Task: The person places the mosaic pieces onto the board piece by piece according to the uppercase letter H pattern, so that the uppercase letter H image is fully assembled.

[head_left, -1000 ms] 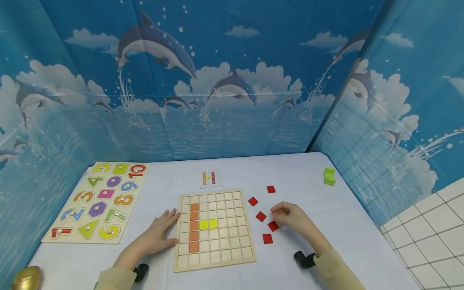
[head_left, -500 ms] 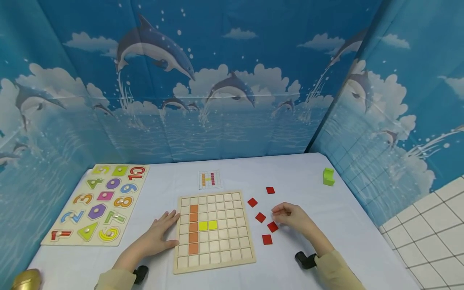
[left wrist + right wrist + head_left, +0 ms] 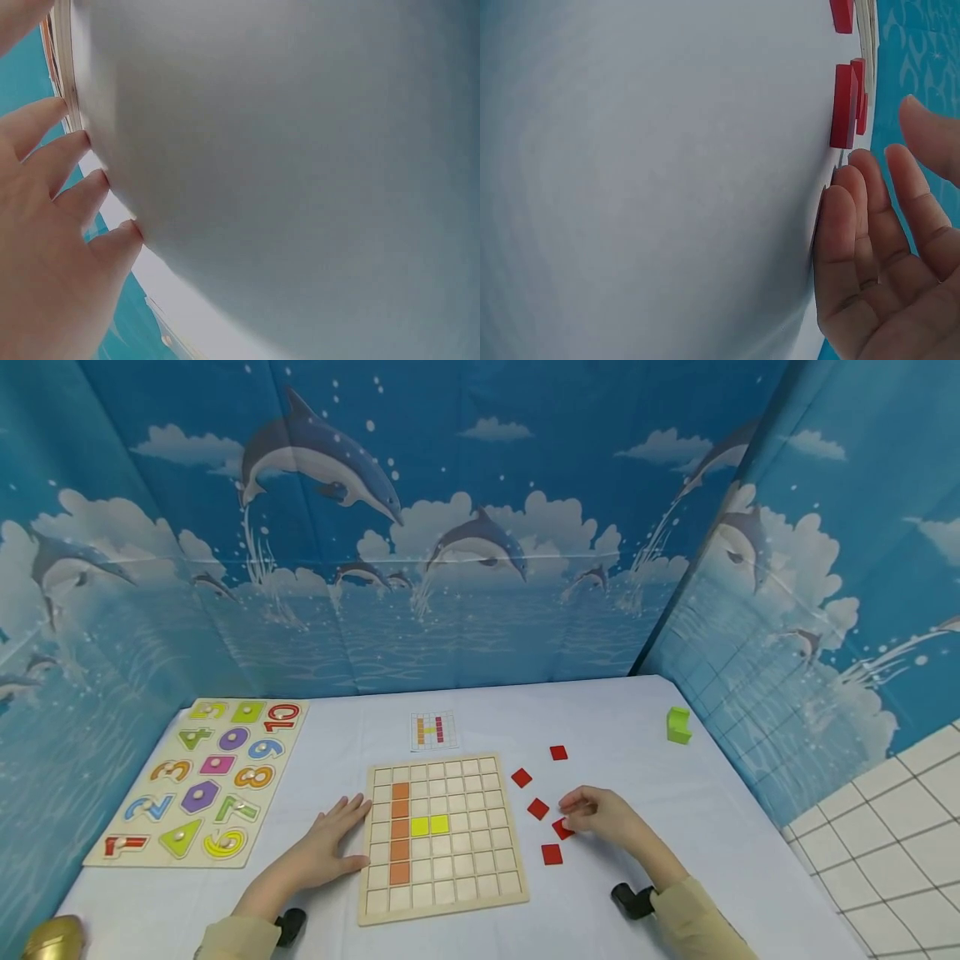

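Note:
In the head view a square wooden grid board [image 3: 444, 906] lies on the white table. A column of orange tiles [image 3: 401, 829] and two yellow tiles [image 3: 429, 825] fill some of its cells. My left hand [image 3: 327, 846] rests along the board's left edge, fingers spread and fingertips touching it. To the right of the board, my right hand [image 3: 606, 817] hovers low over a red tile [image 3: 560, 829], partly covering it. The right wrist view shows the thumb apart from the bent fingers [image 3: 834, 225], nothing held. Other red tiles [image 3: 537, 809] lie scattered nearby.
Behind the board lies a small printed pattern card [image 3: 433, 731]. A number and shape puzzle board [image 3: 243, 822] lies at left. Far right stands a green block [image 3: 678, 726]; a gold object [image 3: 56, 938] sits at the lower left corner. A dolphin curtain [image 3: 465, 627] backs the table.
My right hand has dipped slightly toward the nearest red tile, and its fingertips now overlap that tile in the head view. The left hand and the tiles stay where they were.

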A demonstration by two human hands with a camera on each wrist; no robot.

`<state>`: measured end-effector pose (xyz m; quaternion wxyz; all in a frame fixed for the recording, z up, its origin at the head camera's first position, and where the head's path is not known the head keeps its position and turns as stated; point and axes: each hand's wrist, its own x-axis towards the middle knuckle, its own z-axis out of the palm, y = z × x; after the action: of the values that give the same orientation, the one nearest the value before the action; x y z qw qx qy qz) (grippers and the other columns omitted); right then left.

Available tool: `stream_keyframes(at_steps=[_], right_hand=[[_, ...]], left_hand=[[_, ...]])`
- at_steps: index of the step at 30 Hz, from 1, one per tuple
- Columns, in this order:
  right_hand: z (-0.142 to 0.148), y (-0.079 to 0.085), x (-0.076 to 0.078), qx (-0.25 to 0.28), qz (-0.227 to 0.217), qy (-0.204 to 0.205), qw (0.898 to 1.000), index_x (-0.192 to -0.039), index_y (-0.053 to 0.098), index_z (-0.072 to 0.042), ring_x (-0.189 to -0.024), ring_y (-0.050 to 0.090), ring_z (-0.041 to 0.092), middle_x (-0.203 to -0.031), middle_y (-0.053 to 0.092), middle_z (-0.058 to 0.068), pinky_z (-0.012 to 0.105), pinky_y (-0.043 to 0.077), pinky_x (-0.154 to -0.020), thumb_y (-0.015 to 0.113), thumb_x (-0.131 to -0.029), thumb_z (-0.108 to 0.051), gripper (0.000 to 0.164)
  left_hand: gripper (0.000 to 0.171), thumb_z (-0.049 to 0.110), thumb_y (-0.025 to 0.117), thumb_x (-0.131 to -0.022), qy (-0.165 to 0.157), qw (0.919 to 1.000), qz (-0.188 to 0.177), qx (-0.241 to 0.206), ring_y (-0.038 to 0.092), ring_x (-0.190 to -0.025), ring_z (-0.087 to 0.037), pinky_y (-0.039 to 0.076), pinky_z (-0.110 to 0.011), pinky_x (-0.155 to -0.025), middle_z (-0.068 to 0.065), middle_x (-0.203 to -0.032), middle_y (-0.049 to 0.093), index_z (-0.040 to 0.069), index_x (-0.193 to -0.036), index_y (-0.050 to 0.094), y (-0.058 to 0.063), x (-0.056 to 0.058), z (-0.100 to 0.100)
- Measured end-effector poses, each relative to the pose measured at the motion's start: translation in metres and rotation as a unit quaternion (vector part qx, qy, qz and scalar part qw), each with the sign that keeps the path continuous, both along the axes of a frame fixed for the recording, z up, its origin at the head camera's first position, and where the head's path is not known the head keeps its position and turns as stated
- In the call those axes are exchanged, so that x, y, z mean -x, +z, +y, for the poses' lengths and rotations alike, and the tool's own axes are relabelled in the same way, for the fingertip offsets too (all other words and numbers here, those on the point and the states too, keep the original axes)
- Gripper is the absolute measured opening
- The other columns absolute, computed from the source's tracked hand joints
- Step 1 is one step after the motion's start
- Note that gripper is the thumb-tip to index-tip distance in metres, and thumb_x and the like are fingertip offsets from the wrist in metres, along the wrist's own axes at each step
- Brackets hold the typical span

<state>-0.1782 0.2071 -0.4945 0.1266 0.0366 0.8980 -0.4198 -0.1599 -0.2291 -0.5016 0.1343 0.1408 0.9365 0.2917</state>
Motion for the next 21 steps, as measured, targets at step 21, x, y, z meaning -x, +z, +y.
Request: stream_keyframes(at_steps=[21], right_hand=[[-0.0086, 0.0006, -0.0029, -0.075, 0.003, 0.045, 0.996, -0.089, 0.066, -0.011, -0.077, 0.05, 0.016, -0.079, 0.053, 0.002, 0.026, 0.049, -0.068, 0.082, -0.074, -0.002, 0.024]], left_hand=[[0.088, 0.034, 0.08, -0.079, -0.003, 1.0, 0.004, 0.002, 0.017, -0.148, -0.048, 0.009, -0.068, -0.118, -0.023, -0.159, 0.028, 0.003, -0.15, 0.038, 0.0, -0.0001, 0.0003]])
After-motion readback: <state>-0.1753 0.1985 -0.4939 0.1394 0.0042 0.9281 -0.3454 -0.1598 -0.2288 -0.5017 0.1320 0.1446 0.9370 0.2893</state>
